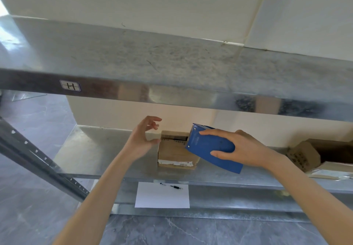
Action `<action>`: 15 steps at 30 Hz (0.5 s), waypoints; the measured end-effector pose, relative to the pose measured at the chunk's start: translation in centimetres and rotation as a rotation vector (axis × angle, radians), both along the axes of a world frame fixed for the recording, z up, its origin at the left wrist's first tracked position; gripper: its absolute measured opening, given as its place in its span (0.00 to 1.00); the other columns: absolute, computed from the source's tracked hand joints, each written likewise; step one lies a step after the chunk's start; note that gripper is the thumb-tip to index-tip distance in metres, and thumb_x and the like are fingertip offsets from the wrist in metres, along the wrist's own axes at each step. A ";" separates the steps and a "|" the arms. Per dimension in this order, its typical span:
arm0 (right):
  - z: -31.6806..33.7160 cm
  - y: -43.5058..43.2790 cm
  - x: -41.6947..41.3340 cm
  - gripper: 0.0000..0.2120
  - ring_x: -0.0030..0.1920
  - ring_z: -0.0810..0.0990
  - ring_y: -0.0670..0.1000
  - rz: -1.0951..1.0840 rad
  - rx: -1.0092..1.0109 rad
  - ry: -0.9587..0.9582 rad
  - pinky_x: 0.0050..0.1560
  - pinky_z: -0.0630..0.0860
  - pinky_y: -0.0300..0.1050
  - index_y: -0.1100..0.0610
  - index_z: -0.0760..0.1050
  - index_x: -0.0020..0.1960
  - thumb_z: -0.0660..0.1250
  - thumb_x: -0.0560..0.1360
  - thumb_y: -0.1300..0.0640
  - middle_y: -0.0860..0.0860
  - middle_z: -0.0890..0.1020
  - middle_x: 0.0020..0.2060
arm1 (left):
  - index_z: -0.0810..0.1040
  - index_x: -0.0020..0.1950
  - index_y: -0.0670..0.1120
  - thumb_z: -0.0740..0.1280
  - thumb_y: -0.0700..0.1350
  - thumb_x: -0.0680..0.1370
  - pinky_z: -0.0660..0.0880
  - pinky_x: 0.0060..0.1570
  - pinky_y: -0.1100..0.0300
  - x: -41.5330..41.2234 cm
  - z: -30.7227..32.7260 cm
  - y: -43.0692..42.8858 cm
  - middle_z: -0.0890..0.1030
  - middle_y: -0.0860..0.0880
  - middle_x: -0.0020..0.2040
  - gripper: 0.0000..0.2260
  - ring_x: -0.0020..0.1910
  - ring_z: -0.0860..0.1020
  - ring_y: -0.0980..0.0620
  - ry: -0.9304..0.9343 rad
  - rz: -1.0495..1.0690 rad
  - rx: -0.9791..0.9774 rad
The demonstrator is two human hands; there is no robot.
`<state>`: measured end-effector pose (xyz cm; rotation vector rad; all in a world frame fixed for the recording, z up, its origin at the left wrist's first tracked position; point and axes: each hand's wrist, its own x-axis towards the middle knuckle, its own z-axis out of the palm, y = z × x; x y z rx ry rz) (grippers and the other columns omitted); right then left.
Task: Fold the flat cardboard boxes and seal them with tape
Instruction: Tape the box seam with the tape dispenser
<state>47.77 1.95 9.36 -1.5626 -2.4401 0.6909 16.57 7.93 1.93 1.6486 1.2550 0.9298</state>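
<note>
A small folded cardboard box (172, 153) with a torn white label on its front stands on the middle metal shelf (107, 153). My right hand (242, 149) grips a blue tape dispenser (208, 145), whose toothed end lies against the box's top right corner. My left hand (142, 139) hovers just left of the box with its fingers spread and loosely bent, the thumb close to the box's upper left edge. It holds nothing.
Further cardboard boxes (313, 157) lie at the right end of the same shelf. The upper shelf (172, 67) with an "H" label (70, 85) juts out overhead. A white sheet (162, 197) and a pen lie on the lower shelf. A slanted metal upright (38, 160) stands at the left.
</note>
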 end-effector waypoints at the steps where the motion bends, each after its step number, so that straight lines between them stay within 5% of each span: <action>1: -0.1 0.1 0.1 0.25 0.25 0.68 0.50 -0.004 -0.009 -0.001 0.28 0.65 0.37 0.22 0.60 0.67 0.66 0.76 0.41 0.54 0.78 0.29 | 0.73 0.61 0.55 0.73 0.27 0.69 0.74 0.59 0.55 0.3 -0.2 -0.2 0.75 0.50 0.50 0.29 0.61 0.78 0.51 -0.025 0.008 -0.009; 6: -0.2 0.9 0.3 0.24 0.28 0.71 0.52 -0.021 -0.072 0.011 0.29 0.65 0.36 0.22 0.61 0.66 0.66 0.76 0.40 0.51 0.82 0.36 | 0.71 0.64 0.57 0.72 0.29 0.71 0.78 0.57 0.47 1.5 -1.4 -0.4 0.74 0.54 0.49 0.29 0.54 0.81 0.54 0.051 0.081 0.033; 15: -0.5 2.9 -0.7 0.20 0.28 0.72 0.43 -0.033 -0.167 0.026 0.30 0.65 0.33 0.23 0.65 0.64 0.66 0.78 0.42 0.34 0.83 0.45 | 0.71 0.61 0.59 0.72 0.31 0.72 0.77 0.51 0.54 1.8 -2.8 -0.2 0.75 0.56 0.48 0.28 0.47 0.82 0.63 0.104 0.186 0.028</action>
